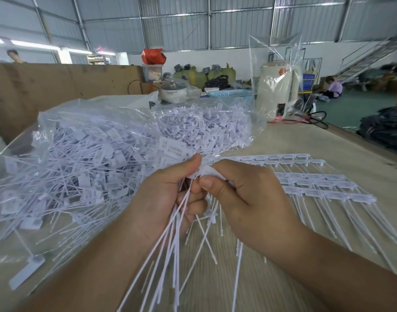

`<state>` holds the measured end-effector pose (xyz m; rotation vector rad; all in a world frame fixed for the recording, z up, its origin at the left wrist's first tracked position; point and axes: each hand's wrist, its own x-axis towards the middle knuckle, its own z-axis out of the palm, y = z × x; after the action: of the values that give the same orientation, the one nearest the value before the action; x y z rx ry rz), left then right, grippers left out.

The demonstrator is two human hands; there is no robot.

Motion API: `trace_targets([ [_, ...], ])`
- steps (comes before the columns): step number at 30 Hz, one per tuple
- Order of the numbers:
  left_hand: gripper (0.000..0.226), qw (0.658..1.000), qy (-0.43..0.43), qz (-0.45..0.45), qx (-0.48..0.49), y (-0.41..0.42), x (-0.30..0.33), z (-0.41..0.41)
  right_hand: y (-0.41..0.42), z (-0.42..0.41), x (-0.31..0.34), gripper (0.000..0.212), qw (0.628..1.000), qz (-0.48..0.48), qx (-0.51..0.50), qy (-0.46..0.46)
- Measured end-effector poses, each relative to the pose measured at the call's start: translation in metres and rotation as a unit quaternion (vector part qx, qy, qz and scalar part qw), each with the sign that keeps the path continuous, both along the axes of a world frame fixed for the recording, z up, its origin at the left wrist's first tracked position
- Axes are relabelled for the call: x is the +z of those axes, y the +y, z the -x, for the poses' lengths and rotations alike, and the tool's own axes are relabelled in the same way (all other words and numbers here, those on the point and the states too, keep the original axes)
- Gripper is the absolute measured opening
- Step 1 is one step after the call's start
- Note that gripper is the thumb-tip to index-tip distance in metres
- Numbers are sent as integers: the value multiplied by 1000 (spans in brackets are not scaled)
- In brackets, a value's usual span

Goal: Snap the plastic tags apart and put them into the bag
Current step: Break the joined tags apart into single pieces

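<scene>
My left hand grips a bunch of white plastic tags; their flat heads stick up above my thumb and their long thin tails hang down toward me. My right hand pinches the tag heads right beside the left thumb. A big clear plastic bag lies on the table to the left, heaped with loose white tags. Joined strips of tags lie flat on the table to the right of my hands.
The work surface is a pale wooden table. A cream kettle inside a clear upright bag stands at the back right. A pot, a blue basket and a cardboard wall sit behind. A person sits on the floor far right.
</scene>
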<state>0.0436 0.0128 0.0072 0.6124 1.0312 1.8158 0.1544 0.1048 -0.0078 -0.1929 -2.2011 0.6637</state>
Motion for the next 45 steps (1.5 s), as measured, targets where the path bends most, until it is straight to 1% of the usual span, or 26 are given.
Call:
trace_targets([
  [4, 17, 999, -3, 29, -34, -1, 5, 2, 1, -1, 0, 30, 996, -81, -22, 7],
  [6, 18, 998, 1, 47, -29, -2, 6, 3, 2, 0, 0, 30, 993, -111, -40, 14],
  [9, 20, 998, 12, 61, 7, -1, 5, 4, 4, 1, -2, 32, 992, -115, -43, 5],
  [12, 22, 997, 23, 50, 55, 1, 3, 2, 5, 2, -2, 32, 992, -115, -46, 11],
  [17, 24, 995, -10, 19, 102, 8, 0, -7, 7, 4, -3, 30, 991, -115, -65, 35],
  [20, 23, 994, -32, 4, 107, 10, -1, -9, 7, 4, -4, 29, 990, -116, -70, 36],
  [23, 23, 994, -39, -15, 100, 10, -3, -13, 6, 5, -4, 33, 990, -115, -69, 38],
  [25, 26, 992, -47, -17, 117, 7, -6, -12, 4, 3, -2, 30, 990, -109, -69, 65],
  [28, 41, 986, -63, -25, 150, -1, -3, -2, 6, -1, 3, 30, 990, -79, -67, 94],
  [29, 45, 985, -52, -21, 161, -3, -1, 1, 6, -2, 4, 30, 993, -66, -55, 86],
  [30, 46, 985, -19, -8, 174, -5, 0, 2, 6, -3, 4, 29, 995, -57, -35, 69],
  [32, 43, 978, 77, 22, 194, -5, 0, -2, 5, -3, 2, 24, 998, -51, 8, 23],
  [34, 39, 967, 152, 33, 201, -4, -2, -10, 4, -4, -1, 21, 998, -43, 33, -16],
  [37, 46, 950, 240, 41, 196, -3, -5, -13, 5, -5, -2, 30, 998, -11, 47, -37],
  [38, 46, 945, 270, 36, 182, -3, -6, -13, 7, -5, -2, 34, 998, -4, 54, -41],
  [39, 42, 940, 295, 31, 166, -3, -7, -14, 8, -5, -2, 37, 997, -6, 58, -47],
  [42, 26, 935, 331, 25, 122, -3, -8, -14, 11, -5, -3, 43, 995, -11, 56, -76],
  [45, 13, 936, 340, 13, 85, -2, -9, -13, 13, -4, -3, 48, 993, 0, 65, -96],
])
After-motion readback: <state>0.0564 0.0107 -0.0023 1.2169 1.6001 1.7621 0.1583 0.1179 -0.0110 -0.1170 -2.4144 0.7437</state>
